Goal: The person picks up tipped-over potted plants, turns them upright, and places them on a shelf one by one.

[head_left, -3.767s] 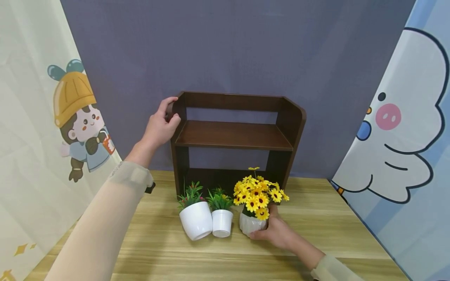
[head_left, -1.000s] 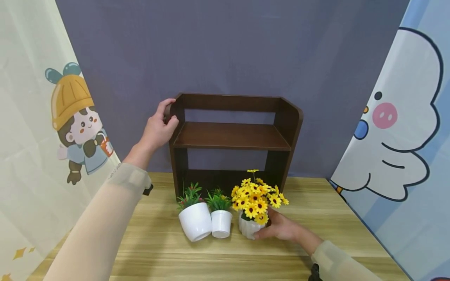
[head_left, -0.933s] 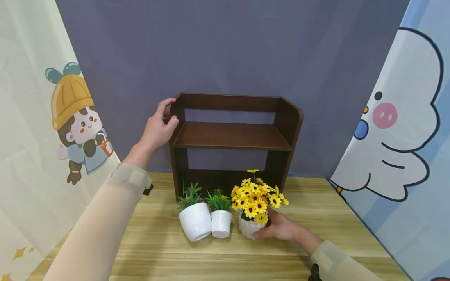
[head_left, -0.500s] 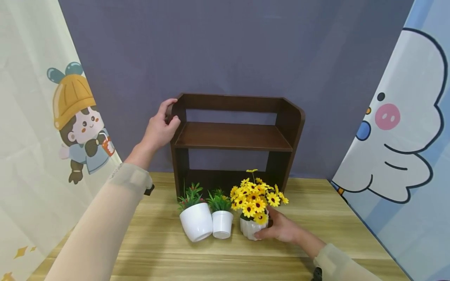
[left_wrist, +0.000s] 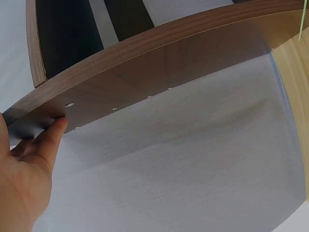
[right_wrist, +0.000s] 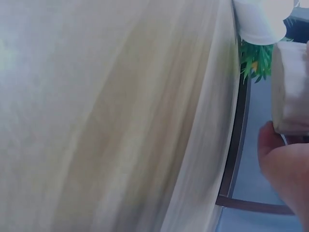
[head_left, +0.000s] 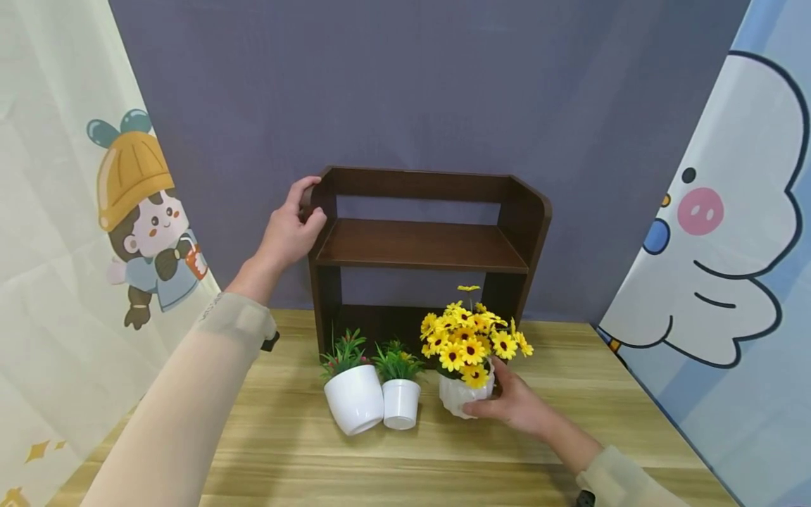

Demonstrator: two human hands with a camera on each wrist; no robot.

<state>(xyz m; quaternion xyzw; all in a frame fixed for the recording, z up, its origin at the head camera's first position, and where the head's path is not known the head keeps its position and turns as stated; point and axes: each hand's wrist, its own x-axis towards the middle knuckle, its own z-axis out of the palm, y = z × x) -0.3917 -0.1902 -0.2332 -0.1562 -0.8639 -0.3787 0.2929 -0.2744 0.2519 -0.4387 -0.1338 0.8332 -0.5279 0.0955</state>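
Observation:
My left hand [head_left: 288, 229] grips the upper left side panel of a dark brown two-tier shelf [head_left: 421, 243]. In the left wrist view, the fingers of my left hand [left_wrist: 29, 169] lie against the panel's outer face. My right hand [head_left: 516, 401] holds a white ribbed flowerpot [head_left: 457, 396] with yellow daisy-like flowers [head_left: 472, 345], thumb on the near side. This pot appears raised a little off the tabletop, in front of the shelf's right part. The right wrist view catches only part of the ribbed pot [right_wrist: 289, 92] and my hand below it.
Left of the flowerpot are a larger white pot [head_left: 355, 399], tilted, with a green plant, and a smaller white pot [head_left: 400, 403], touching each other. The wood-grain table [head_left: 355, 472] extends around them. A grey-blue backdrop [head_left: 412, 84] hangs behind the shelf.
The flowerpot in my right hand has risen and shifted slightly right and toward the shelf over the last half second. My left hand keeps its grip on the shelf.

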